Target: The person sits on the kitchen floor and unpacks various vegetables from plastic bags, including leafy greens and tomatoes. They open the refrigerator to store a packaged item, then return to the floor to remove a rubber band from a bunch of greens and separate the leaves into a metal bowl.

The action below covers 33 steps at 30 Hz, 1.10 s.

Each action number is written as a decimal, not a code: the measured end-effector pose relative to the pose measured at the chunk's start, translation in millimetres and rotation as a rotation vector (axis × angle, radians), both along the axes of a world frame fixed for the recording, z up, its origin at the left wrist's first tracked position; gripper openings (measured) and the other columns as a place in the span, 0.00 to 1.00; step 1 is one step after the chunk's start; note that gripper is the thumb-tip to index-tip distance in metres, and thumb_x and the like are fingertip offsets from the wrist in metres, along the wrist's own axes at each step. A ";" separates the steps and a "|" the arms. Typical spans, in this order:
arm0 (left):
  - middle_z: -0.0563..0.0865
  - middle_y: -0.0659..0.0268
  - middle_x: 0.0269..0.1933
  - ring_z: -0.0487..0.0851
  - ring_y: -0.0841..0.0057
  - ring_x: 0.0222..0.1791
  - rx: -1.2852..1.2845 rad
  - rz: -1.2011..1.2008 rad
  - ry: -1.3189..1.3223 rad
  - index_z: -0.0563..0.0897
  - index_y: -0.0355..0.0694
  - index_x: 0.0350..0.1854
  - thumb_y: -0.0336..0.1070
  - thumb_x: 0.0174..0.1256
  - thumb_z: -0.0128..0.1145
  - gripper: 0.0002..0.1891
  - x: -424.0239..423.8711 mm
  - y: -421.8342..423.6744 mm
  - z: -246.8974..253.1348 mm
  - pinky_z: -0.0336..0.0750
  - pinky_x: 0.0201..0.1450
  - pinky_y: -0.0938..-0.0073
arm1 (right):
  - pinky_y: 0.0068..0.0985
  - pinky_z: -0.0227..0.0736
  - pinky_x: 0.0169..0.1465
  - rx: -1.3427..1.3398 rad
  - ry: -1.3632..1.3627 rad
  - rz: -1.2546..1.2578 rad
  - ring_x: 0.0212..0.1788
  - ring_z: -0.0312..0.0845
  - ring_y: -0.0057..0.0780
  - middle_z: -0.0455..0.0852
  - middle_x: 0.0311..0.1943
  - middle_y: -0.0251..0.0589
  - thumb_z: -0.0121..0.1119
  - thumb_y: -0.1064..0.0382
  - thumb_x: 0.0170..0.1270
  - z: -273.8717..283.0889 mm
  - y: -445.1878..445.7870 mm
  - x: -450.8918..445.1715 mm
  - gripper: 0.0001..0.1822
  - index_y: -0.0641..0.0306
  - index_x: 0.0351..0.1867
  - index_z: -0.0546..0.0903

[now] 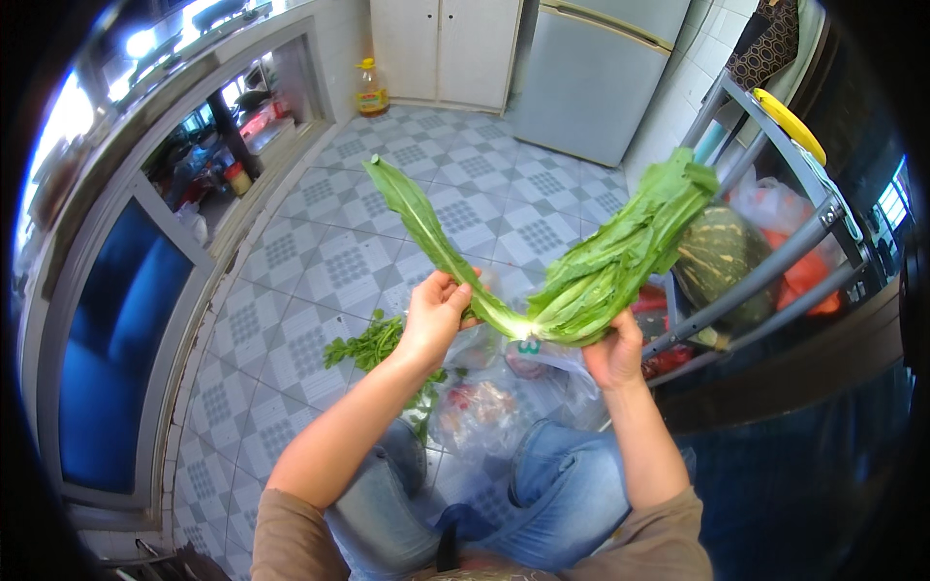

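My right hand [616, 354] grips a head of long green leaf lettuce [625, 247] near its pale base, the leaves pointing up and to the right. One outer leaf [429, 232] is spread away to the left, and my left hand [438, 309] pinches it along its rib between thumb and fingers. At the base the leaf still meets the head. Below the hands, clear plastic bags [476, 414] with contents I cannot make out lie on the tiled floor. Beside them, to the left, is a bunch of leafy green herbs [370, 345], partly hidden by my left forearm.
At the right, a grey metal rack [770, 305] holds a green pumpkin [719, 254] and bagged items. A fridge [592, 80], a white cupboard [472, 51] and an oil bottle [371, 91] stand ahead. Low cabinets with a blue door panel [123, 348] line the left.
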<state>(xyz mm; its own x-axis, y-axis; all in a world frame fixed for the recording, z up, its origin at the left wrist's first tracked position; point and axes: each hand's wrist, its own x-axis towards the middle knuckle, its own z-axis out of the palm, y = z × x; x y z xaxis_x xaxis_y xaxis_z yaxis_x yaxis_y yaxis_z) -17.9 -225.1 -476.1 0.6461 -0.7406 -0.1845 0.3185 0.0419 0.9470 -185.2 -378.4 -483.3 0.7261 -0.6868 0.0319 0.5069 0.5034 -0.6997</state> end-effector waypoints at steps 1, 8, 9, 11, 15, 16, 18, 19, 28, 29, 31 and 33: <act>0.82 0.65 0.45 0.80 0.79 0.45 0.000 0.004 0.001 0.71 0.39 0.56 0.35 0.70 0.45 0.15 -0.3 -0.4 0.1 0.76 0.45 0.76 | 0.30 0.65 0.58 0.005 0.011 -0.004 0.52 0.70 0.29 0.75 0.48 0.37 0.47 0.69 0.52 1.3 0.5 -0.2 0.22 0.65 0.52 0.71; 0.81 0.59 0.46 0.80 0.71 0.47 -0.032 0.052 0.100 0.71 0.34 0.54 0.30 0.68 0.45 0.14 0.8 -11.1 -3.8 0.78 0.48 0.67 | 0.33 0.65 0.60 -0.055 0.012 -0.044 0.53 0.71 0.33 0.77 0.50 0.39 0.52 0.67 0.54 -3.9 -6.6 -2.5 0.20 0.63 0.51 0.73; 0.80 0.58 0.46 0.80 0.70 0.47 -0.016 0.079 0.101 0.71 0.33 0.54 0.30 0.68 0.45 0.14 3.3 -11.5 -3.8 0.79 0.49 0.65 | 0.34 0.65 0.60 -0.085 -0.005 -0.057 0.53 0.71 0.33 0.77 0.49 0.39 0.53 0.67 0.54 -3.5 -5.9 -2.2 0.20 0.63 0.51 0.73; 0.79 0.56 0.47 0.79 0.67 0.48 -0.039 0.125 0.149 0.71 0.32 0.52 0.28 0.67 0.44 0.13 7.4 -10.1 -6.1 0.78 0.51 0.61 | 0.35 0.67 0.59 -0.127 -0.045 -0.022 0.53 0.72 0.34 0.77 0.50 0.40 0.53 0.66 0.55 -8.6 -6.8 0.4 0.20 0.64 0.51 0.73; 0.78 0.57 0.46 0.79 0.66 0.47 -0.080 0.240 0.264 0.72 0.32 0.49 0.28 0.68 0.43 0.11 10.3 -13.7 -20.0 0.78 0.52 0.58 | 0.36 0.66 0.59 -0.118 -0.033 -0.075 0.55 0.70 0.35 0.75 0.53 0.40 0.54 0.62 0.56 -30.0 -11.4 -1.9 0.22 0.64 0.53 0.73; 0.78 0.58 0.46 0.79 0.66 0.47 -0.084 0.287 0.283 0.72 0.33 0.50 0.28 0.68 0.43 0.11 13.6 -13.9 -19.2 0.79 0.51 0.59 | 0.36 0.65 0.60 -0.100 -0.036 -0.094 0.55 0.70 0.35 0.75 0.54 0.40 0.53 0.62 0.59 -30.7 -14.4 -4.1 0.22 0.64 0.55 0.72; 0.77 0.58 0.47 0.79 0.67 0.46 -0.099 0.379 0.333 0.72 0.35 0.50 0.29 0.69 0.42 0.11 27.3 -8.2 -21.4 0.81 0.47 0.61 | 0.38 0.65 0.60 -0.054 -0.079 -0.082 0.56 0.69 0.36 0.73 0.55 0.42 0.50 0.59 0.62 -30.0 -22.4 -4.8 0.22 0.65 0.57 0.69; 0.78 0.59 0.46 0.79 0.68 0.46 -0.082 0.379 0.297 0.72 0.35 0.50 0.29 0.68 0.43 0.11 35.1 -2.9 -24.6 0.81 0.46 0.61 | 0.39 0.64 0.61 -0.030 -0.124 -0.021 0.56 0.69 0.36 0.73 0.56 0.41 0.50 0.58 0.63 -31.0 -24.4 -3.7 0.22 0.64 0.58 0.69; 0.80 0.64 0.26 0.78 0.76 0.24 0.118 0.118 -0.094 0.79 0.31 0.34 0.28 0.56 0.52 0.07 30.7 37.1 -18.8 0.73 0.23 0.75 | 0.42 0.60 0.65 -0.017 -0.223 0.636 0.61 0.65 0.42 0.70 0.60 0.46 0.47 0.53 0.65 -15.4 27.1 67.8 0.27 0.66 0.62 0.65; 0.79 0.65 0.25 0.78 0.76 0.23 0.107 0.092 -0.112 0.79 0.31 0.32 0.28 0.55 0.52 0.06 30.6 44.8 -17.8 0.72 0.22 0.75 | 0.41 0.61 0.63 0.049 -0.201 0.656 0.60 0.67 0.42 0.71 0.58 0.47 0.46 0.54 0.64 -19.0 36.5 79.5 0.26 0.67 0.60 0.66; 0.81 0.63 0.26 0.79 0.76 0.26 0.115 0.167 -0.212 0.81 0.29 0.33 0.28 0.54 0.53 0.08 29.5 60.7 -15.3 0.73 0.27 0.74 | 0.38 0.65 0.61 0.162 -0.150 0.683 0.56 0.70 0.41 0.74 0.55 0.49 0.46 0.56 0.63 -25.0 54.5 101.6 0.24 0.70 0.56 0.69; 0.83 0.62 0.28 0.80 0.75 0.28 0.141 0.303 -0.373 0.81 0.27 0.35 0.28 0.54 0.54 0.10 33.0 82.0 -20.7 0.74 0.30 0.73 | 0.39 0.66 0.60 0.197 -0.129 0.761 0.55 0.72 0.41 0.76 0.53 0.48 0.46 0.57 0.63 -23.3 85.1 119.5 0.22 0.70 0.54 0.70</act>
<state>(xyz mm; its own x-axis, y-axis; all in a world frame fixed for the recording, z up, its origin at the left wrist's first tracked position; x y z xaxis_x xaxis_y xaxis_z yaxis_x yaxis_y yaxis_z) 15.1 -143.2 -496.8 0.8692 -0.4942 0.0154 -0.0500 -0.0570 0.9971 -65.7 -293.3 -506.6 0.9970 -0.0057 0.0776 0.0454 0.8523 -0.5211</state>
